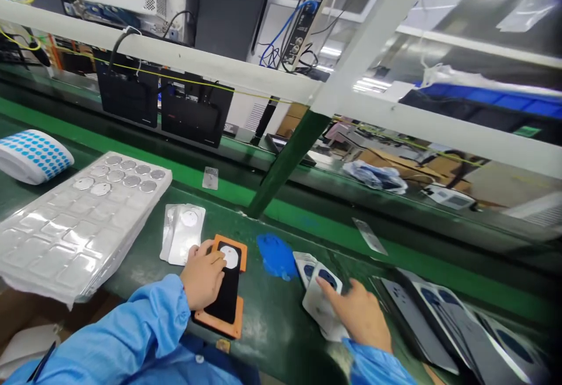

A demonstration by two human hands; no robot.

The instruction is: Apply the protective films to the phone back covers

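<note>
Fingers of my left hand (202,277) lie bent on top of the black pad (226,298) in the orange fixture (222,325), pressing down rather than clasping. That grip is loose, with nothing closed inside it, and the fingertips end just beside the white disc (229,255) seated at the fixture's twelve o'clock end. The fixture sits on the green desk (272,326) straight in front of me. My right hand (360,316), at three o'clock from the fixture, rests flat on a small stack of white sheets (317,300) printed with dark blue ovals. Its grip is open, with the index finger stretched toward ten o'clock across the top sheet, and it holds nothing. A crumpled blue film (274,256) lies at the stack's ten o'clock, between my two hands. Silvery foil sheets (181,234) lie at eleven o'clock from my left hand, just beside the fixture. A clear blister tray (74,233) sits at nine o'clock, with metal discs (127,174) in its far rows. A roll of blue dot stickers (33,154) lies beyond it at ten o'clock. Grey panels (421,326) fan out at my right hand's three o'clock.
</note>
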